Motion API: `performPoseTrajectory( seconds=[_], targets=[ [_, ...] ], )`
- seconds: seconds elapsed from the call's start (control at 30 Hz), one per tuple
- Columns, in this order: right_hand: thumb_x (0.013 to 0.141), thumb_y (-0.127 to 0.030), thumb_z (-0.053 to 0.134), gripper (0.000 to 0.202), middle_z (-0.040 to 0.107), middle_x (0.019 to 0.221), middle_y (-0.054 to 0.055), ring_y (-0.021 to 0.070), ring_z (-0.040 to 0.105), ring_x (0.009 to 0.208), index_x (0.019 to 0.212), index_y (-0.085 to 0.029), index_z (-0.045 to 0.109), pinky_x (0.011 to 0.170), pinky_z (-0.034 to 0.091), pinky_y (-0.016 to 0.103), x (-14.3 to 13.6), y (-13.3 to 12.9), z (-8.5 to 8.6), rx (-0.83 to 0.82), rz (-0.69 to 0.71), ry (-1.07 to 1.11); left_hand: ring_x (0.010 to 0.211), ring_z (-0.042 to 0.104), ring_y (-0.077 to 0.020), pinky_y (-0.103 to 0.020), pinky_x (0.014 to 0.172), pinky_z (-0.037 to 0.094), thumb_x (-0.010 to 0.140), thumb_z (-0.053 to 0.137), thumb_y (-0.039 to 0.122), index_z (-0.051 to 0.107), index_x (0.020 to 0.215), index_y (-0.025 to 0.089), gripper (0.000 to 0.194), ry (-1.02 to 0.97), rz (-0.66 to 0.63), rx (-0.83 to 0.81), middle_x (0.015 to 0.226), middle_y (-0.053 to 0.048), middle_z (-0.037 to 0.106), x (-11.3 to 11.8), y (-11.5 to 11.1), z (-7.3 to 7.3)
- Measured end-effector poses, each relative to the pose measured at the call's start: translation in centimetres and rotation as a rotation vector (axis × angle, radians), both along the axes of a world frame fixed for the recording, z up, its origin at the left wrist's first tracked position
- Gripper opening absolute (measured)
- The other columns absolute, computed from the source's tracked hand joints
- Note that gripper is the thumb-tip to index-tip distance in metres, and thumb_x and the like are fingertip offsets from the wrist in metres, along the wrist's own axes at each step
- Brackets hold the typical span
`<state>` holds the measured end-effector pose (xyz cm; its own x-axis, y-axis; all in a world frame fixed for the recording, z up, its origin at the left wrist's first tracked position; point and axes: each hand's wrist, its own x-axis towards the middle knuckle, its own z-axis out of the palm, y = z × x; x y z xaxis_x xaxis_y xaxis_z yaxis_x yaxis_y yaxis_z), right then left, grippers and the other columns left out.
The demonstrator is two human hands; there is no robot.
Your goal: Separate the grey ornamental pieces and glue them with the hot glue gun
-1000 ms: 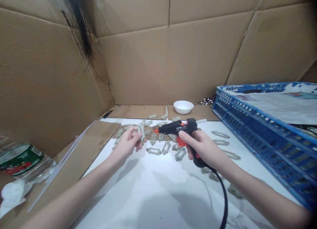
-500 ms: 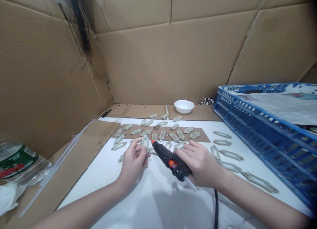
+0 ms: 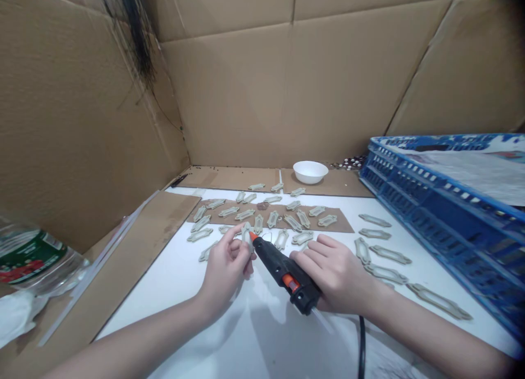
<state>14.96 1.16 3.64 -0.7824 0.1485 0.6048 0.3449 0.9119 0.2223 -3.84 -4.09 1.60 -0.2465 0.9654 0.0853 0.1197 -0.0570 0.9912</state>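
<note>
Between the thumb and fingers of my left hand (image 3: 228,267) a small pale grey-green frame-shaped piece (image 3: 246,234) is pinched upright. My right hand (image 3: 338,269) is wrapped round a black hot glue gun (image 3: 283,267) with an orange nozzle and a clear glue stick out of its back. The nozzle tip is at the upper part of the held piece; whether it touches cannot be made out. Several like pieces lie beyond my hands on a cardboard strip (image 3: 344,221) and on the white tabletop (image 3: 262,330). More of them, such as one frame piece (image 3: 389,254), lie right of my right hand.
At the right stands a blue plastic crate (image 3: 435,204). A white bowl (image 3: 310,172) sits at the back by small dark and white beads (image 3: 350,163). On the left are a cardboard sheet (image 3: 143,253) and a clear bottle (image 3: 36,256). The gun's black cord (image 3: 361,346) hangs near my right wrist.
The glue gun's nozzle has come closer to the upper part of the held piece. The view has shifted slightly, and both hands keep their grip.
</note>
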Motion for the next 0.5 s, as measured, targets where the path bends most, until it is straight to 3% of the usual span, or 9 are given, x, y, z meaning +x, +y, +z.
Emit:
performPoseTrajectory(
  seconds=[0.5],
  targets=[
    [0.077, -0.021, 0.036, 0.023, 0.046, 0.048, 0.003, 0.0146, 0.037, 0.047, 0.065, -0.014, 0.055, 0.050, 0.023, 0.030, -0.18, -0.13, -0.28, 0.037, -0.015, -0.018, 0.043, 0.043, -0.0085, -0.020, 0.043, 0.036, 0.079, 0.046, 0.032, 0.042, 0.117, 0.023, 0.040, 0.014, -0.011, 0.001, 0.052, 0.006, 0.046, 0.05, -0.21, -0.08]
  ],
)
